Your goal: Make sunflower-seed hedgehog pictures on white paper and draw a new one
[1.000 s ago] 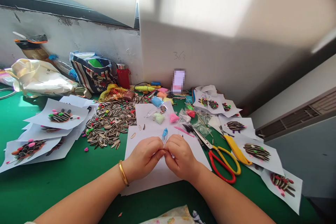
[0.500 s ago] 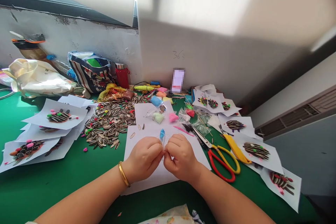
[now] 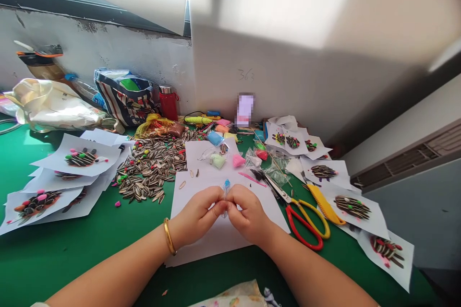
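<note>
Over the white paper (image 3: 201, 249), both hands meet at a small clear plastic bag with blue clay (image 3: 226, 183) inside. My left hand (image 3: 198, 213), with a gold bangle at the wrist, pinches one side of the bag. My right hand (image 3: 248, 211) is closed on the other side, thumb and fingers against the left ones. Most of the bag is hidden by the fingers; the blue part pokes out above them. Loose sunflower seeds (image 3: 182, 184) lie on the paper's upper left. A pink clay tool (image 3: 252, 180) rests beyond my right hand.
A heap of sunflower seeds (image 3: 151, 168) is at left. Red-and-yellow scissors (image 3: 306, 220) and a yellow utility knife (image 3: 324, 204) lie at right. Papers with seed hedgehogs (image 3: 82, 156) flank both sides. Bagged clay (image 3: 215, 138), a red bottle (image 3: 168, 104) and a striped bag (image 3: 124, 98) stand behind.
Both hands have rotated slightly around the small bag, thumbs now nearer the top. Less of the blue clay shows above the fingers. A small dark speck now shows on the paper.
</note>
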`<state>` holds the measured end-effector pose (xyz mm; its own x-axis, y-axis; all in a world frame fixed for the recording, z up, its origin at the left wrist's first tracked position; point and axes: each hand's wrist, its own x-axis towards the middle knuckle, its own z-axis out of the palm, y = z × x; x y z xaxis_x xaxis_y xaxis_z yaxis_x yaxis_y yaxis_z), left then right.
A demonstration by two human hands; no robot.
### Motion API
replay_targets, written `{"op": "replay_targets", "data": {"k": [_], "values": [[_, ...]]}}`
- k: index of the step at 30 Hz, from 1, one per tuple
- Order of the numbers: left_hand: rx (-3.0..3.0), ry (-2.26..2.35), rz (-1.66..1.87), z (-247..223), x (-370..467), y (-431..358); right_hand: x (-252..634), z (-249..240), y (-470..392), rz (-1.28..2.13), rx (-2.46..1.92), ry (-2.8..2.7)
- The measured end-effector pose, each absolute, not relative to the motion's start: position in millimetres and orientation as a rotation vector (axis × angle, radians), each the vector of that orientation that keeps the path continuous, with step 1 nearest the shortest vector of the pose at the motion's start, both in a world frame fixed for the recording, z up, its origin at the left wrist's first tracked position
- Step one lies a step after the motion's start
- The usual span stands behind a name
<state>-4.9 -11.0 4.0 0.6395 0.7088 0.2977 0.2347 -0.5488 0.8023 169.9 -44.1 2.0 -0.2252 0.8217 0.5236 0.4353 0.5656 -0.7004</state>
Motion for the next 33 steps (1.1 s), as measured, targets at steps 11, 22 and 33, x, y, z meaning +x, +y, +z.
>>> {"op": "replay_targets", "data": {"k": [11, 22, 33], "values": [[1.67, 0.552, 0.743, 8, 1, -11, 166, 2, -41, 1.263, -0.82, -1.503], [2.043, 0.697, 0.788, 2, -3, -14, 171, 7, -43, 0.67, -1.07, -1.842], [2.333, 0.659, 0.754, 11, -8, -11, 177, 6, -41, 0.907, -0.974, -1.95]]}}
